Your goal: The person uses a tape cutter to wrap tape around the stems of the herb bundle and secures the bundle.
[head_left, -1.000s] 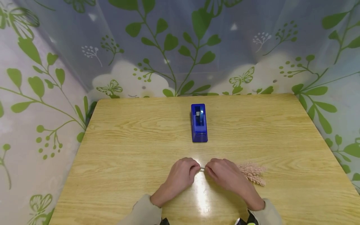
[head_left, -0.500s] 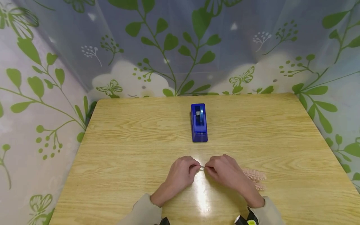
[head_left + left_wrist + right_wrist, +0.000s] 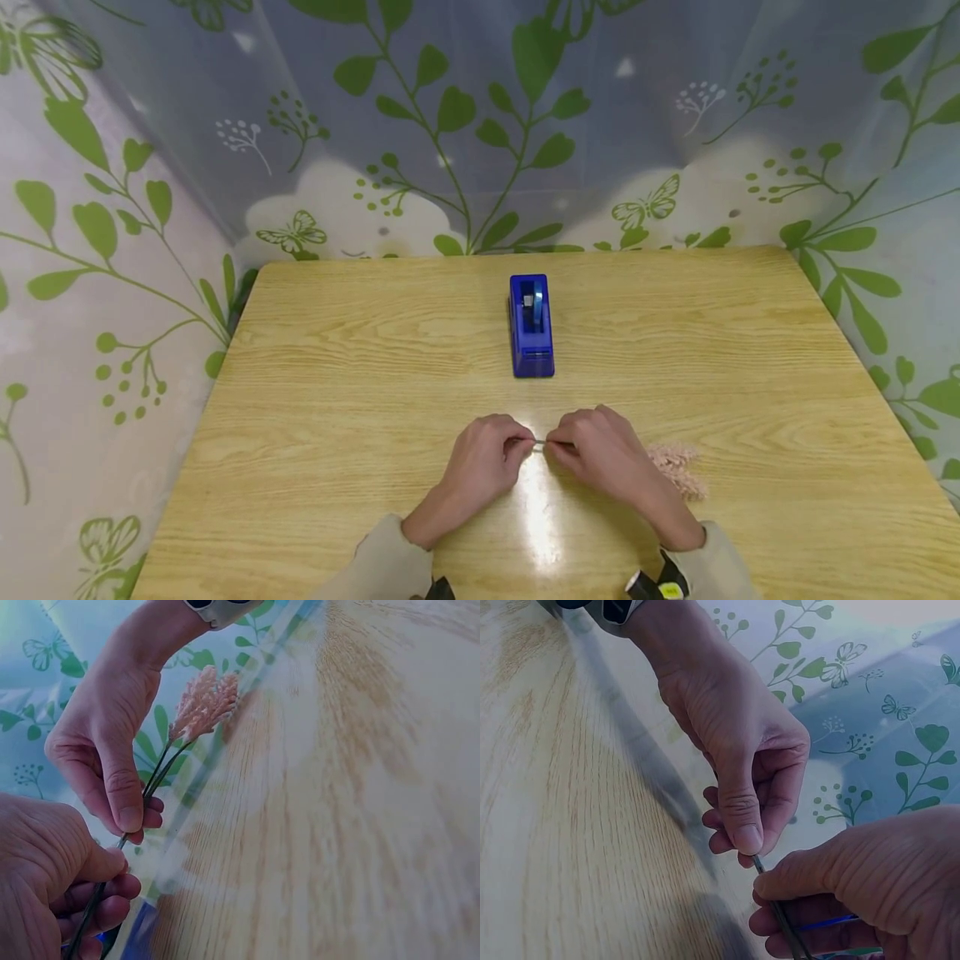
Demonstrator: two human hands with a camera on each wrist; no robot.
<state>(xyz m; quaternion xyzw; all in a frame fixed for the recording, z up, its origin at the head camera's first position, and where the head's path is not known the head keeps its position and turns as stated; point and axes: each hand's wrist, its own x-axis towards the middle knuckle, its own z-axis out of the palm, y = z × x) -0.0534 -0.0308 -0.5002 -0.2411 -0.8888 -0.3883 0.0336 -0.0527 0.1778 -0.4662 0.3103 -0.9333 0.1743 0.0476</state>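
Note:
Pink artificial flower sprigs (image 3: 206,701) with thin dark green stems are held between both hands, low above the table. My left hand (image 3: 483,458) pinches the stems with thumb and fingertips towards their lower end. Close beside it, my right hand (image 3: 600,454) pinches the same stems nearer the flower heads. Only a short length of stem (image 3: 540,442) shows between the hands in the head view. The pink heads (image 3: 678,471) stick out to the right behind the right hand, which partly covers them. In the left wrist view two stems run side by side.
A blue tape dispenser (image 3: 533,329) stands on the wooden table (image 3: 360,358) beyond the hands. Patterned cloth (image 3: 480,125) with leaves and butterflies hangs behind the table and along both sides.
The right hand has risen slightly, and the pink heads behind it have turned and shifted. The left hand stays almost where it was, still pinching the stems.

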